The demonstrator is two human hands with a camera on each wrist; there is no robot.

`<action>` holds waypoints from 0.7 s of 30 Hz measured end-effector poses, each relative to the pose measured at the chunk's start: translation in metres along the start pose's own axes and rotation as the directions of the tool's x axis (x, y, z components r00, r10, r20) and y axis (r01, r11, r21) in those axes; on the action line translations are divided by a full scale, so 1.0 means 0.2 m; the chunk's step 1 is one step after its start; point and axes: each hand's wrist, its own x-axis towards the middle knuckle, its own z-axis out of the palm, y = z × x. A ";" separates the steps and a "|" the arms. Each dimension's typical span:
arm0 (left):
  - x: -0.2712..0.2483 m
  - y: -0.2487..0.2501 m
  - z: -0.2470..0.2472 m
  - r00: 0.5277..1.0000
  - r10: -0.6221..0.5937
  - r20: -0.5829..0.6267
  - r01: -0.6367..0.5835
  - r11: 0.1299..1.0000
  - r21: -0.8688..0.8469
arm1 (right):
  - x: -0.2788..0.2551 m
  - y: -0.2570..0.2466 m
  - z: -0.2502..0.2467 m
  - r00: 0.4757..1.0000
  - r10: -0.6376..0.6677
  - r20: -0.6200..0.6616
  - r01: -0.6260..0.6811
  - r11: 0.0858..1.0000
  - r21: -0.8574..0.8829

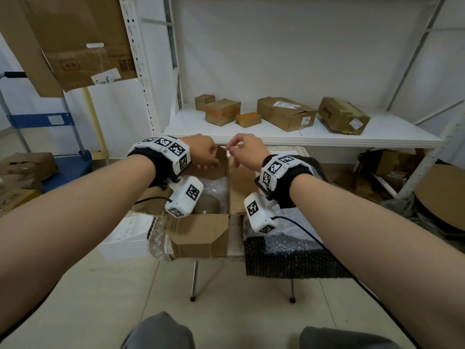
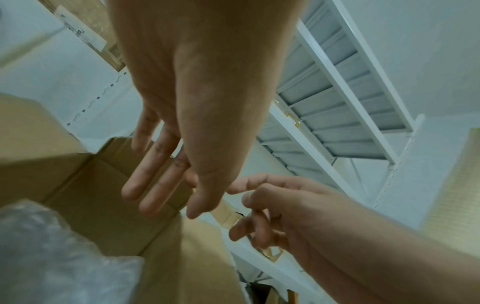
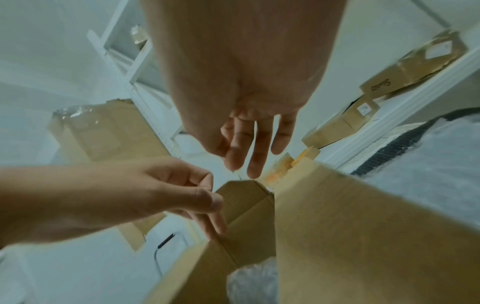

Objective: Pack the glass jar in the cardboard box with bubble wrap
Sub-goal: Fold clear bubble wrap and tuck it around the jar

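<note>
The open cardboard box (image 1: pixel 201 235) stands on a small folding table, flaps raised. Inside lies the glass jar (image 1: pixel 207 205) against clear bubble wrap (image 1: pixel 215 186), half hidden by my left wrist camera. My left hand (image 1: pixel 212 159) hovers over the far flap (image 2: pixel 91 185), its fingers (image 2: pixel 153 185) loose and straight, nothing in them. My right hand (image 1: pixel 230 148) hangs just right of it above the far edge, fingers (image 3: pixel 249 156) relaxed and empty. The two hands are a few centimetres apart. The wrist views show the bubble wrap (image 2: pixel 52 246) in the box (image 3: pixel 363 226).
A loose bubble wrap sheet (image 1: pixel 284 243) lies on a dark mat right of the box. Behind it, a white shelf (image 1: pixel 302 138) carries several small cartons (image 1: pixel 284 113). A blue trolley (image 1: pixel 63 167) and a white box (image 1: pixel 125 238) are to the left; more cardboard lies low right.
</note>
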 end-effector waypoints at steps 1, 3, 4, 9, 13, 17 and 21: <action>-0.01 0.03 -0.02 1.000 0.014 -0.015 -0.014 1.000 -0.026 | -0.01 0.01 -0.04 0.999 0.024 -0.040 -0.022 0.999 0.029; -0.02 0.11 -0.03 0.998 0.044 -0.033 -0.046 0.998 -0.053 | -0.03 0.06 -0.12 0.991 0.084 -0.103 -0.078 0.995 0.064; -0.02 0.16 -0.03 0.997 0.060 -0.039 -0.062 0.996 -0.059 | -0.05 0.10 -0.15 0.985 0.118 -0.123 -0.109 0.991 0.074; 0.04 0.44 0.03 0.989 0.145 0.006 -0.144 0.986 -0.086 | -0.17 0.29 -0.31 0.941 0.337 -0.020 -0.338 0.941 -0.031; 0.10 0.64 0.13 0.982 0.178 0.056 -0.175 0.983 -0.056 | -0.23 0.42 -0.37 0.898 0.440 0.021 -0.437 0.896 -0.072; 0.14 0.79 0.23 0.975 0.192 0.116 -0.190 0.981 -0.024 | -0.26 0.56 -0.41 0.858 0.512 0.034 -0.502 0.852 -0.150; 0.17 0.89 0.37 0.955 0.191 0.228 -0.206 0.977 0.046 | -0.30 0.71 -0.43 0.825 0.564 0.048 -0.535 0.805 -0.256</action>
